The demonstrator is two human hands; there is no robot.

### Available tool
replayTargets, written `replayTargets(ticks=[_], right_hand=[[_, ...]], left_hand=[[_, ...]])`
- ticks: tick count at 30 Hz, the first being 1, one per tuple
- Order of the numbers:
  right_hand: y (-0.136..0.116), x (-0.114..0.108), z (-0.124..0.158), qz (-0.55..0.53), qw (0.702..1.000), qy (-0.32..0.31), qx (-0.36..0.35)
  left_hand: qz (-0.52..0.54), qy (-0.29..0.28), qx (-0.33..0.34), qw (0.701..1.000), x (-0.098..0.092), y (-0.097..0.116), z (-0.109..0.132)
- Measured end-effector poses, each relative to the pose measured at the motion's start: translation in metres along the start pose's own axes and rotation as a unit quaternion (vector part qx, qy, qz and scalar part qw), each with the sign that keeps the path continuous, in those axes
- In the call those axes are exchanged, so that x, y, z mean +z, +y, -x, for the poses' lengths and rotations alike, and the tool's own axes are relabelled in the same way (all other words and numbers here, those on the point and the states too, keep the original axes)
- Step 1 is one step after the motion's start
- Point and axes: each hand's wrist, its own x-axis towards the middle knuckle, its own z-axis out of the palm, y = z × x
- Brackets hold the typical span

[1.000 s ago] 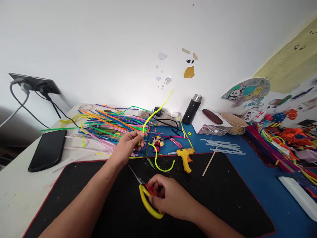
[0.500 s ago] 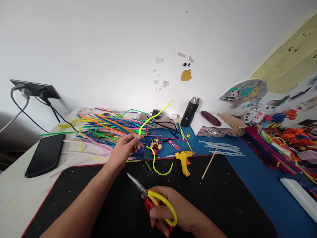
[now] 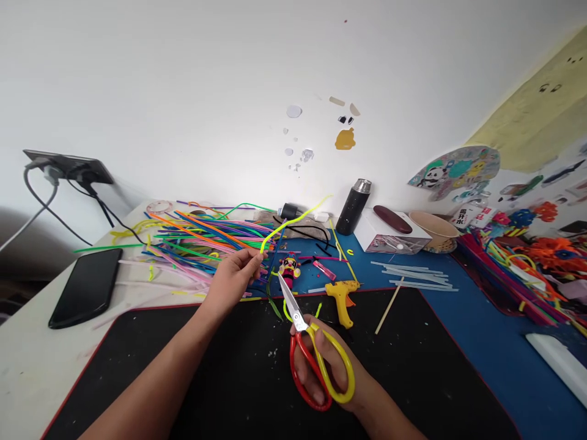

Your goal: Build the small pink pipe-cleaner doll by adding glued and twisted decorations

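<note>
My left hand pinches a bright yellow pipe cleaner, whose long end rises to the right. My right hand is wrapped round scissors with one red and one yellow handle. Their blades look closed and point up and to the left, below a small colourful figure and partly over it. A second yellow-green piece shows in part behind the blades on the black mat. To the right of it lies a yellow glue gun.
Many coloured pipe cleaners lie at the back left, beside a black phone. A black flask, a white box and a bowl stand at the back. Glue sticks and a wooden stick lie right.
The scissors in my right hand have moved up and right and turned more upright, now covering part of the yellow-green piece. The pipe cleaner in my left hand tilts lower to the right.
</note>
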Motion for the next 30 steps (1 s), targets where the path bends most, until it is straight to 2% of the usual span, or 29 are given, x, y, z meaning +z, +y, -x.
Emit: replayTargets(ticks=[5,12,19,26,30], right_hand=[[0.011,-0.001,-0.006,0.005,0.999,-0.021,0.025],[0.007,0.002,-0.007,0.030,0.998,-0.010,0.051],[0.001,0.004,-0.012,0.122,0.989,0.080,0.035],[-0.003,0.012,-0.012,0.167,0.979,0.108,0.043],[-0.007,0.016,-0.013,0.193,0.973,0.121,0.039]], left_hand=[[-0.081,0.000,0.033,0.996,0.004,0.001,0.006],[-0.148,-0.013,0.070,0.986,0.005,0.002,0.010],[-0.268,-0.033,0.124,0.955,0.008,0.007,0.016],[-0.328,-0.047,0.173,0.927,0.009,0.007,0.019],[-0.352,-0.036,0.204,0.913,0.009,0.004,0.018]])
